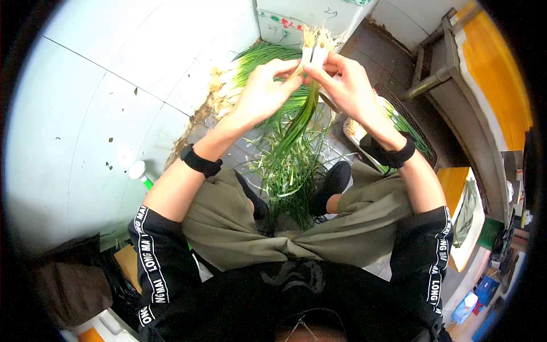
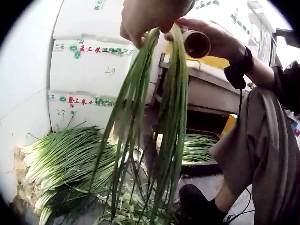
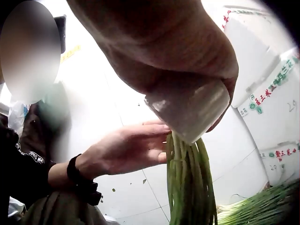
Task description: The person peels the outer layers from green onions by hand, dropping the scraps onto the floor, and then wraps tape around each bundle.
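Observation:
Roots up, a small bunch of green onions (image 1: pixel 302 117) hangs between my two hands, its long green leaves drooping. My left hand (image 1: pixel 265 85) pinches the white stems from the left side. From the right, my right hand (image 1: pixel 350 85) grips the stems with thumb and fingers near the roots. A whitish, translucent roll (image 3: pixel 192 110) with a brown core sits in the right palm, its open end facing the left wrist camera. In that left wrist view the leaves split into two strands below the hands.
Many green onions (image 2: pixel 70 154) lie heaped on the floor by the wall. Loose trimmed leaves (image 1: pixel 290 176) cover the floor between the shoes. A dark basket (image 1: pixel 430 149) of green onions stands at the right. Stacked white boxes (image 2: pixel 89 68) rise behind; a metal-legged table (image 1: pixel 433 80) is at the right.

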`<act>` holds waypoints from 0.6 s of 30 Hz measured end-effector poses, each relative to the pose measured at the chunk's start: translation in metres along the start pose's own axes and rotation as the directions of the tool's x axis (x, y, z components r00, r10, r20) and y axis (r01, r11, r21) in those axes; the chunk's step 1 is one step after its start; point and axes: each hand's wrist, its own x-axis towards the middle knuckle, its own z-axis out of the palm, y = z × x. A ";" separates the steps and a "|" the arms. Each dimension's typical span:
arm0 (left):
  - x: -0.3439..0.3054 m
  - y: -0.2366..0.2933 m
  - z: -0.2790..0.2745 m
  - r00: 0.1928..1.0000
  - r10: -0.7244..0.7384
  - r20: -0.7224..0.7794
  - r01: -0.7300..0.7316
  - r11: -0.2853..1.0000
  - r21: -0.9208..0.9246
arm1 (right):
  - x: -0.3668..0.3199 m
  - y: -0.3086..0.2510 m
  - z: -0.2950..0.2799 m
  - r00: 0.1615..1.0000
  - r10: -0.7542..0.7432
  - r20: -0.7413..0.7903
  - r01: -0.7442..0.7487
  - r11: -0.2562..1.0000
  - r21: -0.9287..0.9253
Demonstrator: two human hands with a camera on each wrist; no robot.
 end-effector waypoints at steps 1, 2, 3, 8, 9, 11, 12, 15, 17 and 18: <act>-0.002 0.003 0.004 1.000 0.028 0.007 -0.028 1.000 -0.005 | 0.002 0.003 0.001 0.999 -0.025 -0.035 0.025 1.000 -0.014; -0.006 0.008 0.006 0.998 0.056 0.012 -0.056 0.998 -0.011 | 0.002 0.001 0.002 0.999 -0.025 -0.037 0.024 1.000 -0.015; -0.009 0.014 0.005 0.999 0.016 0.040 -0.018 0.999 0.044 | 0.002 0.000 0.002 0.999 -0.026 -0.039 0.025 0.999 -0.026; -0.006 0.012 -0.003 0.993 0.019 0.116 -0.043 0.978 0.206 | -0.001 0.000 0.006 0.996 -0.066 -0.066 0.061 0.995 -0.078; -0.006 0.010 -0.003 0.988 0.072 0.137 -0.094 0.982 0.164 | 0.000 0.002 0.005 0.994 -0.080 -0.069 0.072 0.991 -0.111; -0.005 0.008 -0.005 0.986 0.056 0.156 -0.071 0.993 0.091 | 0.001 0.007 0.004 0.993 -0.095 -0.068 0.084 0.986 -0.144; -0.005 0.008 -0.005 0.983 0.045 0.177 -0.048 0.999 0.018 | 0.002 0.010 0.004 0.992 -0.108 -0.063 0.101 0.990 -0.101; -0.004 -0.002 0.002 0.994 0.101 0.030 -0.100 0.995 -0.031 | 0.002 0.007 0.006 0.992 -0.115 -0.056 0.112 0.992 -0.051; -0.006 0.000 0.005 0.994 0.107 -0.030 -0.106 0.994 0.008 | 0.001 0.003 0.007 0.993 -0.110 -0.053 0.107 0.993 -0.043; -0.007 0.004 0.005 0.989 0.115 -0.089 -0.111 0.993 0.049 | 0.001 0.001 0.007 0.991 -0.116 -0.064 0.115 0.993 -0.027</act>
